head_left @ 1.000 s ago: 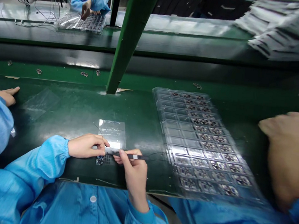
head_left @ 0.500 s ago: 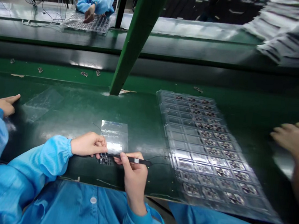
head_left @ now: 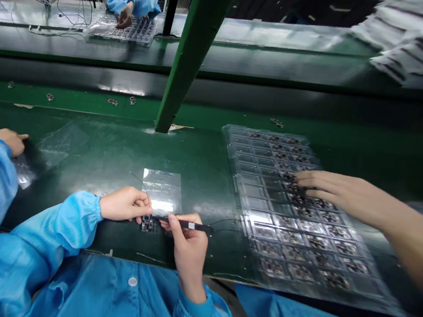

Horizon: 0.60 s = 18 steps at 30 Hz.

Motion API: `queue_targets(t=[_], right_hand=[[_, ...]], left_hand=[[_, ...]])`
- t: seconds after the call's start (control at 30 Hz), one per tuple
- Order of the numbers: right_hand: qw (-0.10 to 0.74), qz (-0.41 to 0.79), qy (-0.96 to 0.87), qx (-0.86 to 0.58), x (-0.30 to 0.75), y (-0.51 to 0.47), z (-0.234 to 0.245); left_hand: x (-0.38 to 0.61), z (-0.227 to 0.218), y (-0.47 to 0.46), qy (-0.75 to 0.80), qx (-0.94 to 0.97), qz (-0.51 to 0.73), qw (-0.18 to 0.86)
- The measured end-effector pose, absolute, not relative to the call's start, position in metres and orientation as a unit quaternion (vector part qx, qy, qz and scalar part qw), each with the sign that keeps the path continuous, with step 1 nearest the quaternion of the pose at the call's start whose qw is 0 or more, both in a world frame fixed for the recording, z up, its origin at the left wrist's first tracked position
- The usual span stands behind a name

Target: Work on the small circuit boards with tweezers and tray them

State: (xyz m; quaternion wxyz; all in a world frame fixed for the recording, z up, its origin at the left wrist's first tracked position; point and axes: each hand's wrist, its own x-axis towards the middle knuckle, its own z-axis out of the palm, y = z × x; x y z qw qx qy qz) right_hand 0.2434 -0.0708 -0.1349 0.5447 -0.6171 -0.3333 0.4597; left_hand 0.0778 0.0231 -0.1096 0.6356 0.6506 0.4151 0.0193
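Observation:
My right hand [head_left: 188, 242] grips black tweezers [head_left: 198, 226], whose tip points left at a small circuit board [head_left: 149, 224]. The board lies on the bench close to the front edge. My left hand [head_left: 126, 203] is closed at the board's upper left, pinching a thin dark wire [head_left: 143, 185] that curves up and left. Its fingertips touch or nearly touch the board; which one, I cannot tell. Just behind the board lies a clear plastic sheet [head_left: 162, 186] with a bright reflection on it.
A clear compartment tray [head_left: 253, 191] with many small parts stands to the right, a co-worker's hand [head_left: 330, 185] over it. Another co-worker's hand [head_left: 13, 141] is at left, near clear film [head_left: 64, 142]. A green post [head_left: 192, 59] rises mid-bench. Small parts [head_left: 113, 102] lie along the back.
The co-worker's hand at right has moved left onto the tray. The left co-worker's hand has shifted slightly, with clear film now showing below it. My own hands stay almost still.

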Motion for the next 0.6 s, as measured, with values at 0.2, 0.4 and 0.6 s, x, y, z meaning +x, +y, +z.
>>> queue_targets(t=[0.2, 0.4, 0.6], right_hand=[[0.541, 0.449, -0.348, -0.620, 0.2432, -0.0714, -0.1352], [0.548, 0.448, -0.346, -0.616, 0.2433, -0.0716, -0.1352], [0.560, 0.440, -0.346, -0.610, 0.2419, -0.0710, -0.1374]], left_hand=[[0.0772, -0.1100, 0.0234, 0.410, 0.646, 0.028, 0.643], [0.0752, -0.1177, 0.0259, 0.394, 0.632, 0.037, 0.666], [0.0770, -0.1161, 0.0250, 0.393, 0.656, 0.050, 0.642]])
